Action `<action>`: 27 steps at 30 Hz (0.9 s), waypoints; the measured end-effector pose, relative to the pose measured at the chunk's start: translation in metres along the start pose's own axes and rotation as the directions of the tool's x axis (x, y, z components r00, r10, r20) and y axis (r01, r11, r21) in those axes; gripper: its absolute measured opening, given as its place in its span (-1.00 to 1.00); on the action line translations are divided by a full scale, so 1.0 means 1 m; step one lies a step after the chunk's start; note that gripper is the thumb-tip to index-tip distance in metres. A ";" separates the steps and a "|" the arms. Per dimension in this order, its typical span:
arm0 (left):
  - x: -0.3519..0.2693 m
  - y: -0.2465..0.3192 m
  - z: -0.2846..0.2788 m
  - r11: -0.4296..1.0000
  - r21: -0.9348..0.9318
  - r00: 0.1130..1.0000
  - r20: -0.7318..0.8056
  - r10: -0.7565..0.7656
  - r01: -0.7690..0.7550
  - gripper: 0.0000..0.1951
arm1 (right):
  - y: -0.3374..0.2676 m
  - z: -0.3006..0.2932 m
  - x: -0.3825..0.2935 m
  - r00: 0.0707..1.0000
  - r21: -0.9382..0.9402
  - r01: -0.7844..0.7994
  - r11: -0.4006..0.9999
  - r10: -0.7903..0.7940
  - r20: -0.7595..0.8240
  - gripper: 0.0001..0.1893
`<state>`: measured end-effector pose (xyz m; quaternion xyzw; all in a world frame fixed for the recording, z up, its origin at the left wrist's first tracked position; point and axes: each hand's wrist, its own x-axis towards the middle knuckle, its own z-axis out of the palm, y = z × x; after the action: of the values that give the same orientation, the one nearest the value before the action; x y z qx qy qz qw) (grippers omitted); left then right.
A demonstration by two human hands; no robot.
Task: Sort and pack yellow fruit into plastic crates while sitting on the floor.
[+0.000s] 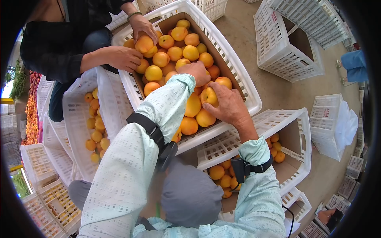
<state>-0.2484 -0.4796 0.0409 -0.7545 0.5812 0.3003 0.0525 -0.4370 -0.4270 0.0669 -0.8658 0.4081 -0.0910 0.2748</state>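
A white plastic crate (235, 64) lined with brown cardboard (205, 32) lies tilted before me, filled with yellow-orange peaches (190, 52). At its near right corner, my right hand (227, 102) grips a peach (209, 97) between thumb and fingers. My left hand (197, 73) reaches down among the fruit at the middle of the crate; its fingertips are hidden, and whether they hold a peach does not show. Across the crate, another person's hand (144, 28) holds a large peach (144, 44), and that person's other hand (126, 58) touches fruit at the left rim.
A crate with peaches (96, 135) stands at left. Beneath my right arm, another crate (305, 148) holds more peaches (276, 145). White crates (285, 44) stand on the concrete floor (238, 32) at right. Another person's legs (354, 66) show at the far right.
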 end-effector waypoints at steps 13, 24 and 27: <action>0.025 0.017 -0.002 0.987 0.162 1.000 0.008 0.005 -0.006 -0.49 | 0.004 0.003 0.001 1.000 0.004 0.014 1.000 -0.014 -0.003 -0.41; 0.015 0.013 -0.001 0.995 0.065 0.987 -0.139 0.080 -0.072 -0.46 | 0.008 0.005 0.000 0.998 0.045 0.041 0.998 -0.039 -0.048 -0.46; 0.018 0.009 0.003 0.971 -0.131 0.971 -0.160 0.178 -0.200 -0.44 | 0.005 -0.003 -0.001 1.000 0.024 0.007 1.000 -0.007 -0.003 -0.42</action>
<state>-0.2550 -0.4964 0.0311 -0.7174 0.6293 0.2892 -0.0746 -0.4423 -0.4299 0.0672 -0.8637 0.4044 -0.0984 0.2843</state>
